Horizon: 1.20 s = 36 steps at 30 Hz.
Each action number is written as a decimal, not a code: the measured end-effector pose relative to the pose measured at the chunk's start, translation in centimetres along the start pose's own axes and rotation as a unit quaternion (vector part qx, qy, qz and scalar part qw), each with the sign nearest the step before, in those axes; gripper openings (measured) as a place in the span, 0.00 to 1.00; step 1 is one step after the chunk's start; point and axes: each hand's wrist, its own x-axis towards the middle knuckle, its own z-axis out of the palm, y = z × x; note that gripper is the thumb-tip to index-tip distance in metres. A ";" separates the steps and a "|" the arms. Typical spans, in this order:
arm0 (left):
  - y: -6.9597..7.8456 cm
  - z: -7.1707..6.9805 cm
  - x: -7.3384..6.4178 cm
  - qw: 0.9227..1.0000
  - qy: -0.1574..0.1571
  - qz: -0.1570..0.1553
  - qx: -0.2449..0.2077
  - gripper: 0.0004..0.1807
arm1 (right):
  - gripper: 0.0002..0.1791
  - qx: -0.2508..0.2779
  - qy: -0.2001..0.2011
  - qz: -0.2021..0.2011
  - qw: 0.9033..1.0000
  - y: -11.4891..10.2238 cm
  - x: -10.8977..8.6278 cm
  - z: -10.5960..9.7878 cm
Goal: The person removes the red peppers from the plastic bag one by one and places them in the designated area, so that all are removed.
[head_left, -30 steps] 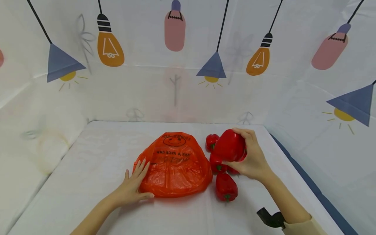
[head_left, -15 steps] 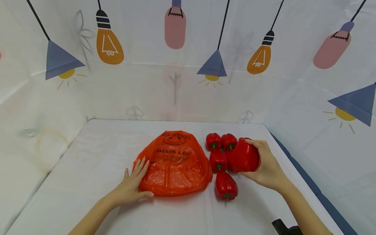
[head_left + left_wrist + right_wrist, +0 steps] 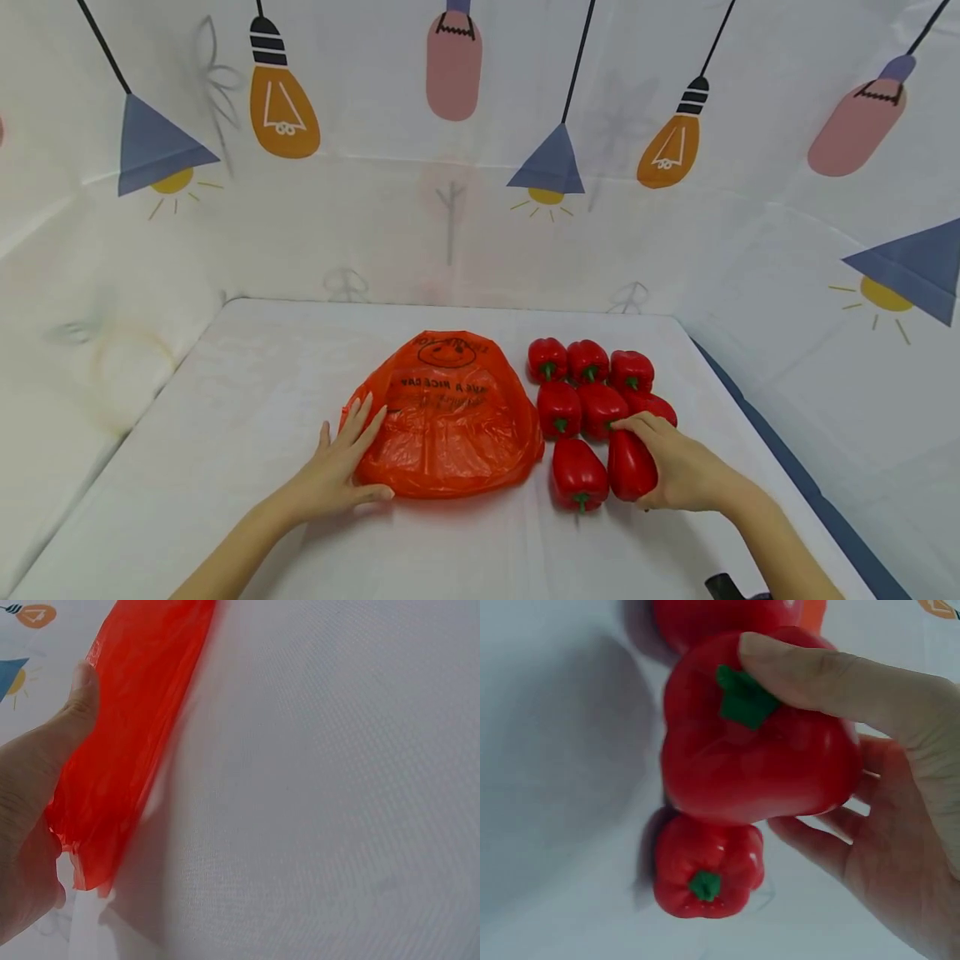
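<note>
My left hand (image 3: 339, 475) lies against the left edge of an orange-red plastic bag (image 3: 465, 446), fingers spread and straight over its side. The bag has a printed smiley and mirrored lettering. In the left wrist view, the thumb (image 3: 84, 686) shows along the bag (image 3: 139, 712). My right hand (image 3: 686, 468) grips a red bell pepper (image 3: 628, 465) at the front of a group, right of the bag. In the right wrist view, the thumb presses beside the green stem of this bell pepper (image 3: 757, 776), fingers curling behind it.
Several other red bell peppers stand in rows, among them one front pepper (image 3: 577, 473), one middle pepper (image 3: 558, 408) and one back pepper (image 3: 632, 368). All are on a white table (image 3: 450, 550), with printed cloth walls (image 3: 375, 225) behind and at the sides.
My right hand has moved right, then lower and nearer with the bell pepper, now beside the front one. Peppers it was covering show again. The left hand stays on the bag.
</note>
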 end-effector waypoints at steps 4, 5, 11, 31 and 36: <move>0.0 0.0 0.1 1.000 0.001 0.002 0.001 0.59 | 0.52 0.020 -0.049 0.015 0.999 0.4 0.0 0.8; 0.0 0.0 0.1 1.000 0.002 0.002 0.001 0.59 | 0.52 0.023 -0.057 0.015 0.998 0.4 0.1 1.0; -0.1 -0.1 0.1 1.000 0.000 -0.006 -0.003 0.60 | 0.52 0.046 -0.077 0.019 0.996 0.5 0.1 1.8; -0.9 -0.6 -0.3 1.000 0.014 -0.024 -0.002 0.63 | 0.50 0.066 -0.066 0.030 0.995 0.6 0.0 1.9; -1.1 -0.9 -0.5 0.999 0.020 -0.025 -0.002 0.62 | 0.47 0.057 -0.059 0.034 0.996 0.6 0.1 2.1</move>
